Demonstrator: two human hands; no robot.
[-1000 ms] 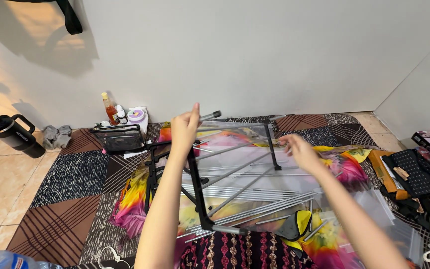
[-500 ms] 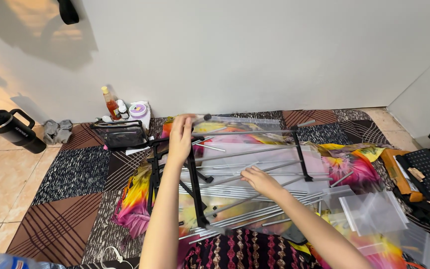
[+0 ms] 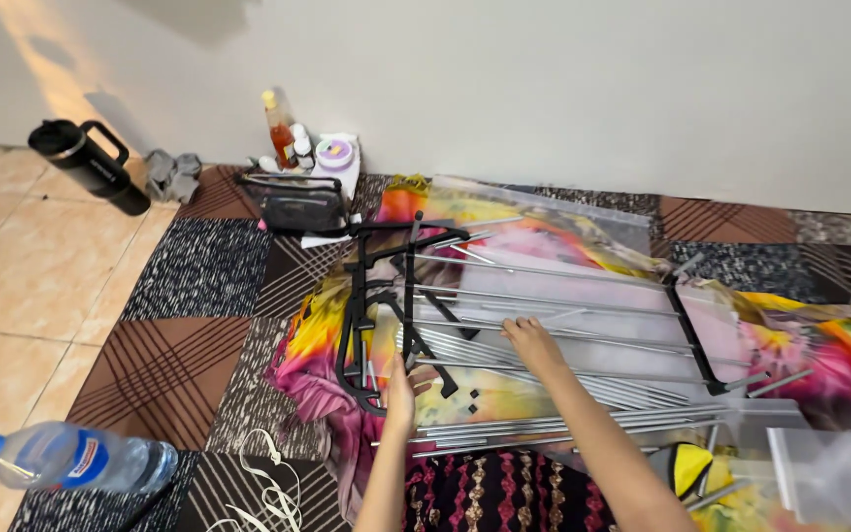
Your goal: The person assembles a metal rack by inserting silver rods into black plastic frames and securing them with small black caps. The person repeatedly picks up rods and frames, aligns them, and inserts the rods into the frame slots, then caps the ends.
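A black plastic frame piece lies on a bright multicoloured cloth, with several long grey metal rods running from it to a second black end piece on the right. My left hand grips the near end of the black frame piece at an upright bar. A little to its right, my right hand rests on the grey rods with its fingers spread over them. More loose rods lie in a bundle nearer to me.
A patchwork rug covers the tiled floor. By the wall stand a black flask, an orange bottle, a white tub and a black pouch. A water bottle lies near left; a clear bag near right.
My left hand came down from the far end of the frame to its near end. My right hand slid left along the rods. The view shifted, so the rack sits further right.
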